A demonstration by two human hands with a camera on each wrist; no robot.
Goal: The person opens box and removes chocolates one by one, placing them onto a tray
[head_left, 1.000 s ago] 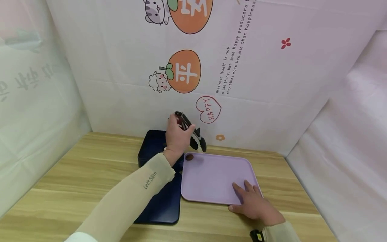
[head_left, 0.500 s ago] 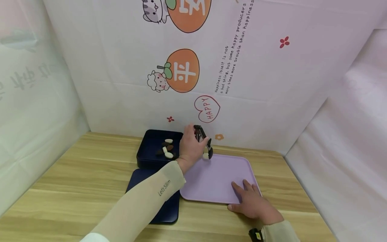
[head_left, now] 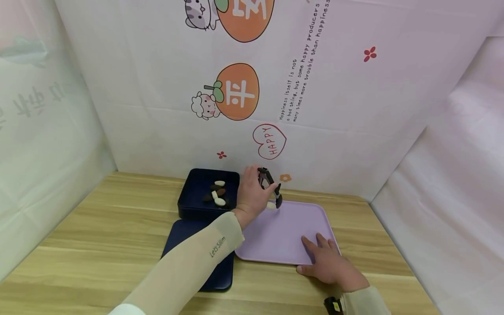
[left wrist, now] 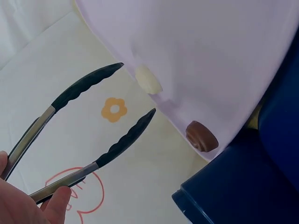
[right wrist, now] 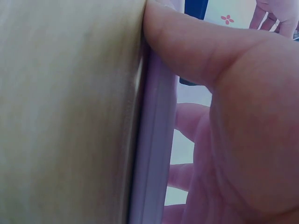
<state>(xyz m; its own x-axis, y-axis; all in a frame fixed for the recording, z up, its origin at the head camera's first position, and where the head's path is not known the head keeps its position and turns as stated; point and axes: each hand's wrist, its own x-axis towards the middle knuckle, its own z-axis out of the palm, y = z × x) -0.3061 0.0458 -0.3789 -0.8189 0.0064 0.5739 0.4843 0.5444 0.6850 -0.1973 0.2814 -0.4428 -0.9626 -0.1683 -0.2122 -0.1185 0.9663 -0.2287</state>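
Note:
My left hand (head_left: pixel 253 192) grips a pair of tongs (left wrist: pixel 126 140) with dark scalloped tips over the far edge of the lilac tray (head_left: pixel 291 227). The tongs' arms are spread apart, holding nothing. Just beyond their tips, a white chocolate-like piece (left wrist: pixel 147 80) lies on the tray by its far rim. A ridged brown piece (left wrist: pixel 202 136) lies in the tray's corner; in the head view the left hand hides it. My right hand (head_left: pixel 327 264) rests on the tray's near right corner, fingers spread on the surface and thumb at the front rim.
Left of the tray stands a dark blue box (head_left: pixel 188 213) holding several white and brown pieces. In front of it lies a flat dark blue lid (head_left: pixel 220 278), partly under the left forearm. A printed white cloth (head_left: pixel 334 144) rises behind the wooden table (head_left: pixel 90 227).
My left hand has moved right with the tongs, from the box to the tray's far edge. The white piece has left the tongs and lies on the tray. My right hand stays put.

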